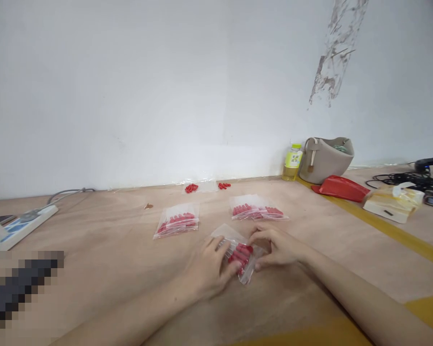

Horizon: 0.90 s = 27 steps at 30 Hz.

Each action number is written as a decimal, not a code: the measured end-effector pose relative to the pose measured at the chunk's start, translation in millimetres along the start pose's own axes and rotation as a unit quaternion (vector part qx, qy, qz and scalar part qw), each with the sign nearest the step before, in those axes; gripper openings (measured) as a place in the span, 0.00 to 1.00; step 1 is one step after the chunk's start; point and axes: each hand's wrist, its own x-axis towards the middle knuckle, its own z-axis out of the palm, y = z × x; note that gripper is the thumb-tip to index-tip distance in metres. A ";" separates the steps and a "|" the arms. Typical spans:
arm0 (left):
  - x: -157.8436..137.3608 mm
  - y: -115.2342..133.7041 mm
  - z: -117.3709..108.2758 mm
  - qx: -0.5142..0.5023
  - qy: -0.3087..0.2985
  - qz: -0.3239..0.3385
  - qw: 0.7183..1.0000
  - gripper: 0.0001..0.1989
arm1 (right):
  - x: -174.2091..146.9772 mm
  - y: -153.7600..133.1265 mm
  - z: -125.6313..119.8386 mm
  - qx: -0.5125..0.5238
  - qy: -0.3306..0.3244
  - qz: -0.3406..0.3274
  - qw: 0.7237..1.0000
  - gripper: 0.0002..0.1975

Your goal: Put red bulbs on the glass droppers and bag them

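A clear zip bag [240, 258] with several red capsule-shaped pieces in it lies tilted on the wooden table between my two hands. My left hand [210, 269] grips its left side, fingers over the upper edge and thumb against the lower part. At the right edge, my right hand [279, 247] curls its thumb and forefinger around the plastic. Beyond my hands, one pile of filled zip bags [178, 218] lies to the left. A second pile of filled bags [256, 208] lies to the right.
Near the wall are loose red pieces [191, 188] and another small heap of red pieces [224, 186]. A power strip [29, 225] is at left. A yellow-capped bottle [292, 163], grey bag [326, 161], red pouch [342, 189], tissue pack [393, 202] and black cables [411, 182] occupy the right.
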 end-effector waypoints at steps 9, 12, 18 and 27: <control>4.0 -10.1 6.1 0.022 -0.012 0.042 0.999 0.22 | 10.4 -2.6 28.1 -0.047 0.044 -0.064 0.996 0.17; 16.3 -35.5 6.9 0.029 0.011 0.040 0.999 0.19 | 32.0 7.2 36.0 -0.120 0.082 -0.085 0.986 0.18; 22.4 -66.8 13.0 -0.027 0.079 0.037 0.996 0.16 | 56.6 35.6 38.7 -0.256 0.097 -0.125 0.954 0.19; 17.6 -74.1 19.5 -0.049 0.119 0.016 0.992 0.14 | 51.7 36.3 38.6 -0.402 0.140 -0.144 0.893 0.11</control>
